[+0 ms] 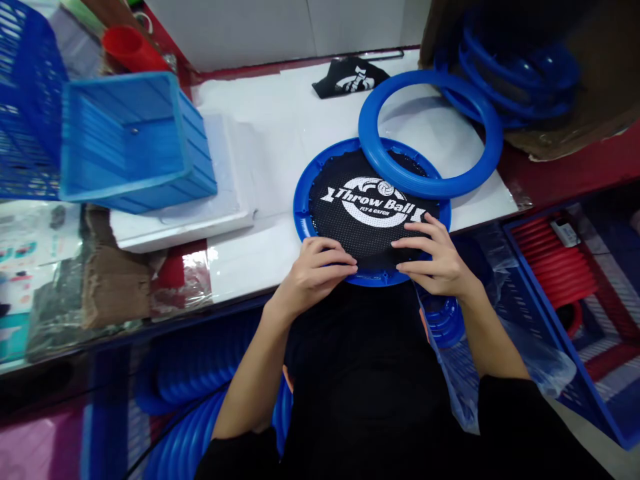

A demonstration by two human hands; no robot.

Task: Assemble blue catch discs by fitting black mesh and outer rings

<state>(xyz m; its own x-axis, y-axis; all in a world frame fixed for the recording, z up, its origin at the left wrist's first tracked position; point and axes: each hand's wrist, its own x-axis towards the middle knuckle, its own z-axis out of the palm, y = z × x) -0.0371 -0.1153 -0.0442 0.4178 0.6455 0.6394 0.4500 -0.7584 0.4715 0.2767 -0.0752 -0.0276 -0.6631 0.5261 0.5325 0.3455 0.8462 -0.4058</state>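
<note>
A round black mesh cloth (345, 230) printed "Throw Ball" lies over a blue plastic ring (303, 200) at the front edge of the white table. At the ring's near left rim, my left hand (320, 270) has thumb and fingers pinched together on the cloth's edge. My right hand (434, 257) rests on the near right side with its fingers spread, the tips touching the cloth. A second blue ring (369, 137) partly overlaps the far right of the cloth.
Behind lies another black printed cloth (345, 77). A blue bin (190, 143) stands on a white slab at the left. A cardboard box (595, 100) at the right holds blue rings. Below the table, crates hold blue rings (200, 370) and red rings (560, 257).
</note>
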